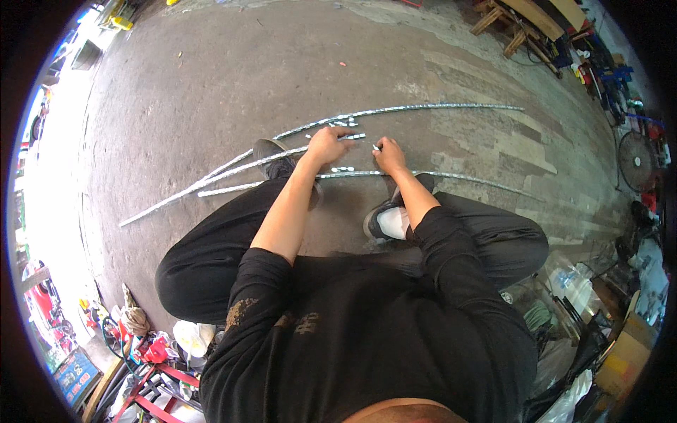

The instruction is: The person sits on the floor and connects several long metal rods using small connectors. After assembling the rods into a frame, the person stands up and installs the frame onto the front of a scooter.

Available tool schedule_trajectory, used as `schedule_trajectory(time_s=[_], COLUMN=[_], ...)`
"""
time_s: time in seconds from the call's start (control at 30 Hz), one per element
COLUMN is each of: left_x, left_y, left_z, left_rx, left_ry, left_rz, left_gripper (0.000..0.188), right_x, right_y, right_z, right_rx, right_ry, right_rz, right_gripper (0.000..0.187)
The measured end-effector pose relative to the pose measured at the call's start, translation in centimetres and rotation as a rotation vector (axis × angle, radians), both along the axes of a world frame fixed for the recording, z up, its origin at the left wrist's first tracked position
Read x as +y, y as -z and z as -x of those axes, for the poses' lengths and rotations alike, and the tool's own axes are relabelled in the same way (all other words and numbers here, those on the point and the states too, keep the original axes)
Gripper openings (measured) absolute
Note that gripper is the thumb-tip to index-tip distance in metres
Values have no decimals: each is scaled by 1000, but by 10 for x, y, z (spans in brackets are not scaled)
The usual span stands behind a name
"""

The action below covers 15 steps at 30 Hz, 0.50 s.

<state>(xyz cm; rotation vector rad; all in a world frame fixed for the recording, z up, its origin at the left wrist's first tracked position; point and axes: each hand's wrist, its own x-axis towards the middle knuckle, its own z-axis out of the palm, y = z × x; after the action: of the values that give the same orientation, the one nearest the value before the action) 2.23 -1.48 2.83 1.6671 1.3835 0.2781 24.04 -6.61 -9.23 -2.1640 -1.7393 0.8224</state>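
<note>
Squatting on a grey concrete floor (211, 84), working on long thin metal strips that lie side by side. Left hand (326, 145) curled down, fingers together, pressing on the middle strip (233, 169) just above centre, at about 12 o'clock. Right hand (388, 156) just beside it at 1 o'clock, fingers pinched shut on a small dark tool (376, 147); too small to tell what kind. Looks like a marking or fixing step partway along the strip. Next move likely calls for a steady left hand and a small careful push with the tool. Far strip (423, 107) curves across at 12 to 1 o'clock; near strip (465, 178) runs past the shoes (389, 220). Strips shiny, silver, flat, narrow, with bumpy bright spots. Small silver bits (343, 169) lie between the hands. Floor rough, stained, dull
</note>
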Motion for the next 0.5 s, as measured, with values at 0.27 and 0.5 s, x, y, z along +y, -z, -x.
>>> schedule_trajectory(time_s=[0.27,0.5], left_x=[6,3], left_y=[0,-10], left_z=[-17,-22], left_rx=[93,89], left_ry=[78,70], left_rz=[-67,-64], left_gripper=[38,40], right_x=[39,42], right_y=[-68,-97], right_z=[-15,-20], right_rx=[1037,1066], right_ry=[173,57], right_rz=[277,272], right_gripper=[28,26])
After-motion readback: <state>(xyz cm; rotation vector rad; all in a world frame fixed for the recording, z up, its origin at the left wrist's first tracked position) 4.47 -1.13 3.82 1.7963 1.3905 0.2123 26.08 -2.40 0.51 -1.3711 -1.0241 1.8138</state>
